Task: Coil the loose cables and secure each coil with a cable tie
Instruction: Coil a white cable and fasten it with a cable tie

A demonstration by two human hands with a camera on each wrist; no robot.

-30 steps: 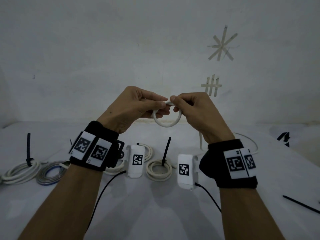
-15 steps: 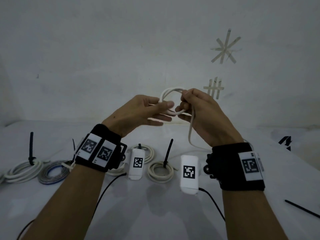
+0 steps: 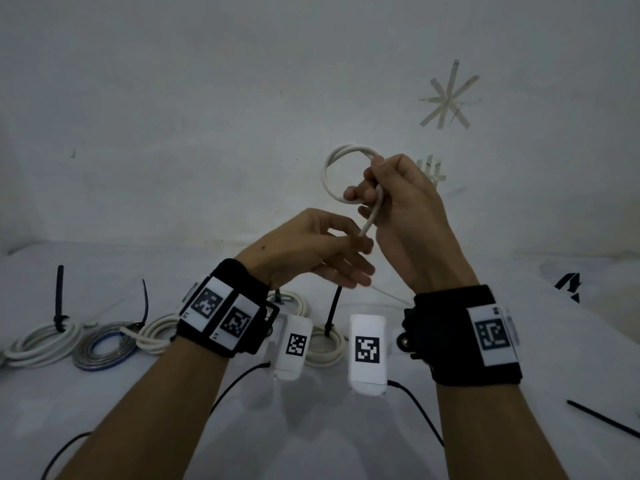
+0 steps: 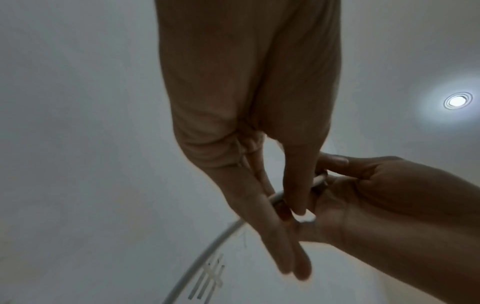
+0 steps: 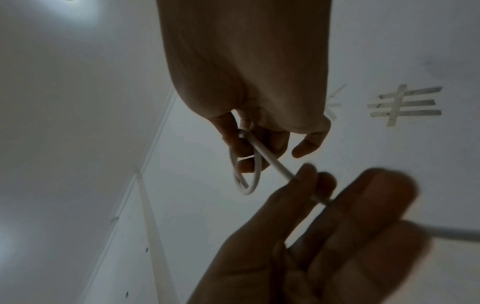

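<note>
My right hand is raised in front of the wall and grips a small loop of white cable between thumb and curled fingers. From that hand a straight strand runs down to my left hand, which pinches it between thumb and fingers, lower and to the left. In the right wrist view the loop hangs under the curled fingers, and the strand passes between the left fingers. In the left wrist view the cable sits between thumb and near-straight fingers. The rest of the cable trails to the table behind my wrists.
On the white table lie tied coils: a white one, a grey-blue one, another white one and one between my wrists with an upright black tie. A loose black tie lies at the right.
My right hand has lifted the loop up and to the right. The left hand has let go of the loop, dropped lower and now pinches the trailing strand.
</note>
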